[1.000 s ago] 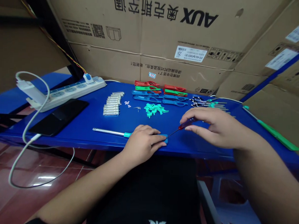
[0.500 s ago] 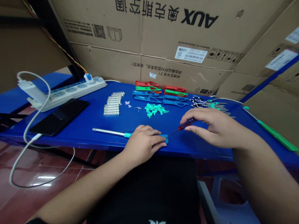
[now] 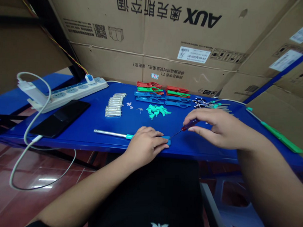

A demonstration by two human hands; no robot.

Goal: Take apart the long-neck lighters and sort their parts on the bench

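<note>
My left hand (image 3: 147,143) lies over a blue-handled tool with a metal tube (image 3: 108,133), its fingers closed around the handle and pressing it to the table. The tube points left from a teal collar (image 3: 129,137); the blue handle end (image 3: 167,140) shows past my fingertips. Between thumb and fingers, my right hand (image 3: 213,128) grips a screwdriver (image 3: 189,124) with a red and purple see-through handle. Its thin shaft slants down left, and the tip meets the blue handle end. Whatever sits under the tip is too small to make out.
Behind my hands lie teal plastic pieces (image 3: 158,111), blue handle shells (image 3: 178,104), red shells (image 3: 149,84) and silvery cylinders (image 3: 114,105). A phone (image 3: 60,118) and power strip (image 3: 72,91) occupy the left. A green-handled tool (image 3: 281,137) is at right; cardboard (image 3: 156,34) stands behind.
My right hand has turned slightly with the screwdriver, shifting a little to the right. The left hand and the blue-handled tool have stayed in place.
</note>
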